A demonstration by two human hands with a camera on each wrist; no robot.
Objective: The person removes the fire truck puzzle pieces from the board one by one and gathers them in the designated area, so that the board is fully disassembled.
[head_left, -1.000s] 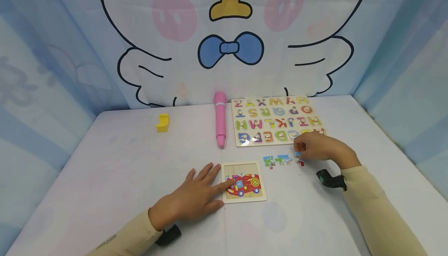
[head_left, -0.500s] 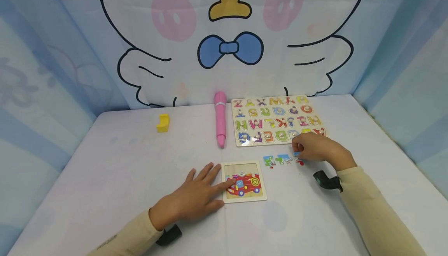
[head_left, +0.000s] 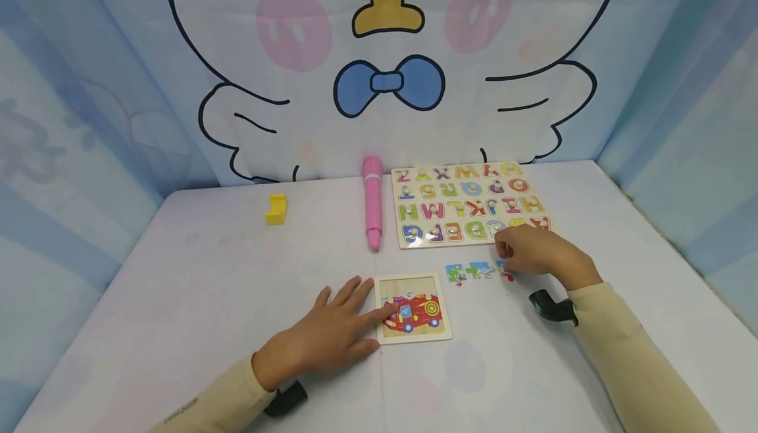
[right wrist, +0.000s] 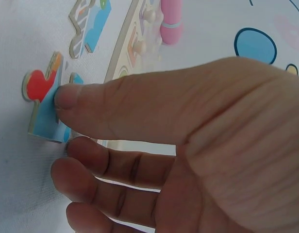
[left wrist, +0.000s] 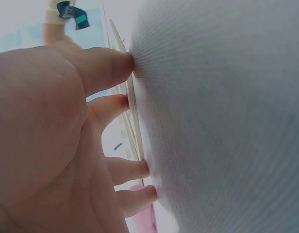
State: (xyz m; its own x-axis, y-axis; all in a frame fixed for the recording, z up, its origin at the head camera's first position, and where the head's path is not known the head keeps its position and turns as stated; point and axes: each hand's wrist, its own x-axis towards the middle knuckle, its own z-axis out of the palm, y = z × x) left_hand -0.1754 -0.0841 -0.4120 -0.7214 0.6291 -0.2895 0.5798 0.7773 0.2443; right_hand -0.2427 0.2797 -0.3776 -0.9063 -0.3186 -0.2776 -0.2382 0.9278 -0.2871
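Observation:
My left hand (head_left: 331, 331) lies with its fingers spread at the left edge of a small wooden puzzle board (head_left: 445, 337). Its index finger rests on the red fire engine picture there; the upper part of the board shows bare wood. In the left wrist view the thumb (left wrist: 108, 70) is beside the board's edge. To the right, my right hand (head_left: 541, 256) pinches a blue-and-red puzzle piece (right wrist: 45, 119) at the table surface, thumb on its face, the index fingertip partly hidden behind. Left of it lie two loose puzzle pieces (head_left: 478, 270), (head_left: 454, 274).
Behind the right hand lies an alphabet peg board (head_left: 441, 196) with knobbed letters. A pink pen-shaped toy (head_left: 373, 203) is beside it. Farther left stands a yellow block (head_left: 276, 209). A printed curtain (head_left: 296, 137) closes off the table's back.
My right hand has shifted slightly left, bringing its puzzle piece closer to the other loose pieces. The left hand and the puzzle board stay in place.

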